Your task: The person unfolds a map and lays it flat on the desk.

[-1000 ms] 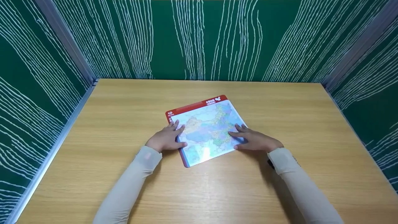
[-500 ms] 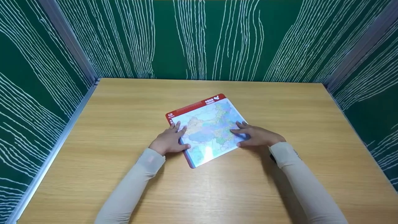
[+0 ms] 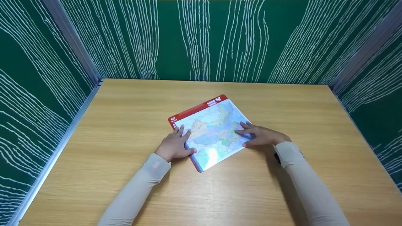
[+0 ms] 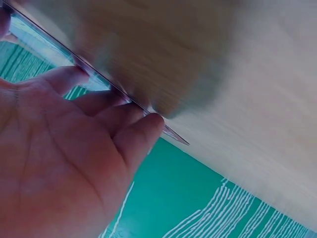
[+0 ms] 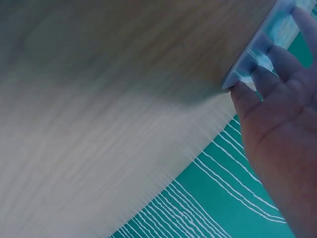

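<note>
A thin map board (image 3: 210, 122) with a red top strip lies on the wooden table, turned at an angle in the head view. Across its left edge rests my left hand (image 3: 176, 144), fingers spread over the printed face and thumb lower down the same side. On the right edge, my right hand (image 3: 265, 135) touches the board with extended fingers, its thumb near the lower right corner. Both wrist views show fingertips meeting the board (image 4: 101, 79) along its thin edge. The undersides of the fingers on the face are hidden in the head view.
The wooden table (image 3: 94, 141) spreads around the board on all sides. Green walls (image 3: 185, 40) with white wavy lines stand behind it and at both sides, joined by grey posts (image 3: 70, 40). A bright light reflection falls on the board's lower part.
The map board has turned slightly counterclockwise: its bottom corner has shifted right and its upper right corner a little left. Both hands have moved with it, staying on its edges.
</note>
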`<action>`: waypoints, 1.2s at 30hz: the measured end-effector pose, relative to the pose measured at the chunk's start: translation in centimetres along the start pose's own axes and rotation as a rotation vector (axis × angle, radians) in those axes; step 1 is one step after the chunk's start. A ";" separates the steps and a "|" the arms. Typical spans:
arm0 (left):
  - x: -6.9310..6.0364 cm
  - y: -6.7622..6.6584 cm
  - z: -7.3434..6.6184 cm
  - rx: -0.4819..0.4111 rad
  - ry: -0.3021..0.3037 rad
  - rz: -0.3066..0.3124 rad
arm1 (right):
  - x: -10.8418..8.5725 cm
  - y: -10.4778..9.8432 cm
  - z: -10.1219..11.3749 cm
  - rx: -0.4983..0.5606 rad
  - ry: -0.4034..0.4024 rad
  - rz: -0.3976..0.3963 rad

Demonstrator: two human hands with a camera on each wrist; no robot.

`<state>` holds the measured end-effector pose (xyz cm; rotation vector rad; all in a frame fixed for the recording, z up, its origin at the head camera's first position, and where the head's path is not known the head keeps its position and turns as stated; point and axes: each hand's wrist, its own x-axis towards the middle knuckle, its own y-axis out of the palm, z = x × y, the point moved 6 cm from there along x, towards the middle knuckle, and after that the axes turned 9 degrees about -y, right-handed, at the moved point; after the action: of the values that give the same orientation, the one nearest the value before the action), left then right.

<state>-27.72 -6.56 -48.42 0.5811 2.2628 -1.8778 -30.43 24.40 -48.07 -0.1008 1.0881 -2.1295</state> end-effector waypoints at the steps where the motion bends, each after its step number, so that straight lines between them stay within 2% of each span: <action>1: -0.1 0.0 -0.1 0.006 0.000 -0.006 | 0.0 -0.1 0.0 0.000 0.002 -0.002; 8: -0.1 -0.1 -0.4 0.033 -0.005 -0.024 | 0.0 -0.3 0.0 0.005 0.025 -0.028; 20: -0.2 0.3 -0.2 0.026 -0.019 0.012 | -0.2 0.4 0.4 -0.029 0.021 -0.046; 27: -0.2 0.1 -0.1 0.047 -0.001 -0.014 | -0.4 0.7 1.4 -0.127 0.041 -0.035; 36: 0.2 -0.7 0.4 -0.054 0.045 0.038 | -1.0 1.0 2.0 -0.120 0.035 -0.075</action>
<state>-28.21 -7.04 -47.94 0.6603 2.3050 -1.7981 -28.36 23.31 -47.27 -0.1636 1.2498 -2.1381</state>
